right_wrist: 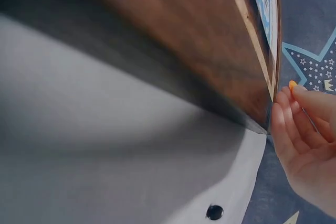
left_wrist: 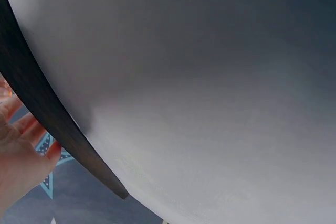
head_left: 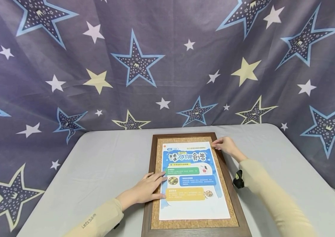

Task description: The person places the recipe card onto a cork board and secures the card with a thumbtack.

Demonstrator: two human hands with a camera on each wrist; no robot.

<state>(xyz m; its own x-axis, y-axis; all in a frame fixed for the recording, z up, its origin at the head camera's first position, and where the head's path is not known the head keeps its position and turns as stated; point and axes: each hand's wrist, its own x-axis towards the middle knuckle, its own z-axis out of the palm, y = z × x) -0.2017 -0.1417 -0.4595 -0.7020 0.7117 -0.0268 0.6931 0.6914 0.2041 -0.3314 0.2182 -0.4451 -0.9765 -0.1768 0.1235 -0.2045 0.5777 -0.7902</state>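
Observation:
A cork board (head_left: 195, 224) in a dark brown wooden frame (head_left: 150, 210) lies on the table. On the cork is a white and blue printed poster (head_left: 194, 209) with green, blue and yellow text panels. A small red-orange dot (head_left: 164, 145), perhaps a pin head, marks its top left corner. My left hand (head_left: 145, 188) rests across the frame's left side, its extended fingertips on the poster's left edge. At the poster's top right corner, my right hand (head_left: 226, 144) pinches an orange pushpin (right_wrist: 292, 84) between thumb and fingers. The pin's point is hidden.
The table (head_left: 96, 164) has a light grey cover. Behind it hangs a purple-grey curtain (head_left: 167, 49) with a star pattern. A black device (head_left: 238, 179) is strapped on the right wrist. A round black spot (right_wrist: 214, 212) shows near the table's edge in the right wrist view.

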